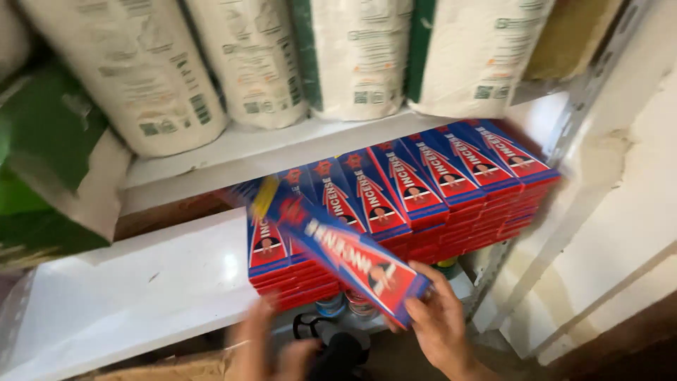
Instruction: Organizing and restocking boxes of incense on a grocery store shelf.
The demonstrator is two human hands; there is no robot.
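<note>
1. My right hand point(438, 326) has its fingers closed around the near end of a long, flat red-and-blue box point(338, 250); the thumb lies on the printed top face and the fingers wrap the end.
2. That box is tilted, its far end raised towards the upper left, and it hangs over the front edge of the stacked boxes, blurred by motion.
3. My left hand point(271, 353) is low at the bottom edge, blurred; I cannot tell whether it is open or closed, or whether it holds anything. It sits just beside a dark object point(337, 353) that I cannot identify.
4. Behind the held box lies a stack of matching boxes point(423, 190), several layers deep, laid side by side in a row that runs from the middle to the right end of the white shelf point(141, 282). Each has a blue border, a red centre panel with white lettering and a small picture near the front end.
5. The left part of that shelf shows bare white board.
6. On the upper shelf point(282, 141) stand large white sacks point(141, 70) in a row, with grey print and small square code marks; two have green edges.
7. A green-and-white package point(56, 162) leans at the far left.
8. Below the shelf's front edge, round can tops point(331, 305) peek out.
9. A pale wall point(620, 212) and a metal shelf upright point(578, 120) are on the right.
</note>
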